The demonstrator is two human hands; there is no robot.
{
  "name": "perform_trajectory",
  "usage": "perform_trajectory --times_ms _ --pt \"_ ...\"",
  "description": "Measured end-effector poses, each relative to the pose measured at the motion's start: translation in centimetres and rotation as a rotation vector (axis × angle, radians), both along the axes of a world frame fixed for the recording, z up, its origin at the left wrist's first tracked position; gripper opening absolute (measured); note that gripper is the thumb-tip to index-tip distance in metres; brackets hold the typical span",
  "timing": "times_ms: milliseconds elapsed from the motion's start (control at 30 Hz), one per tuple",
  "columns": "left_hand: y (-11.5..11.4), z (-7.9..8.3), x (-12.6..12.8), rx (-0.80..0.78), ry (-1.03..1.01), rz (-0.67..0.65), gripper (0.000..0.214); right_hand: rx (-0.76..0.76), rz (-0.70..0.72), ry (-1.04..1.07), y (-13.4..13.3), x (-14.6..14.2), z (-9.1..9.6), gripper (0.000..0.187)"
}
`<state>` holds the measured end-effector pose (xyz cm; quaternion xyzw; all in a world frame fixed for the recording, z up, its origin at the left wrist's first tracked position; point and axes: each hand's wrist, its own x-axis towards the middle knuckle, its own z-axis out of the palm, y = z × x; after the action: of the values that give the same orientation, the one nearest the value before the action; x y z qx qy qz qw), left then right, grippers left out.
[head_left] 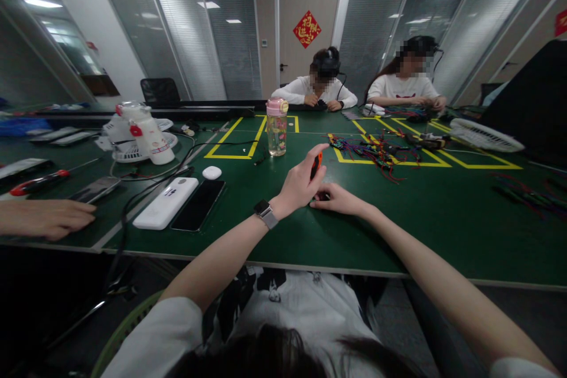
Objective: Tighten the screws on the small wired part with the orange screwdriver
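Observation:
My left hand point(297, 182), with a watch point(264, 212) on its wrist, is closed around an orange-and-black handle point(316, 165), which looks like a screwdriver's. The rest of that tool is hidden. Low over the table, just right of it, my right hand point(339, 198) has its fingers curled round a small black piece point(325, 195), mostly covered. Both hands are close together, with the handle standing above the right fingers. Beyond them lies a bundle of thin coloured wires point(372, 150).
A pink-lidded bottle point(277, 130) stands ahead on the green table point(274, 242). To the left are a white power bank point(166, 204), a phone point(198, 205), a white case point(211, 172), cables, a white fan point(142, 133) and another person's hand point(53, 218). Two people sit opposite.

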<state>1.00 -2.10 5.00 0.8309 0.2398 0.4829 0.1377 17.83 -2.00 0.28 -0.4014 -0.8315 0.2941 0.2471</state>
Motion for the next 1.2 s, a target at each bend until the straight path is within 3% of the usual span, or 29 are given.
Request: perform_trajectory --times_ms 1200 --pt "0.06 0.06 -0.15 -0.015 0.009 0.003 0.047 -0.029 -0.005 -0.011 -0.32 -0.24 0.58 0.022"
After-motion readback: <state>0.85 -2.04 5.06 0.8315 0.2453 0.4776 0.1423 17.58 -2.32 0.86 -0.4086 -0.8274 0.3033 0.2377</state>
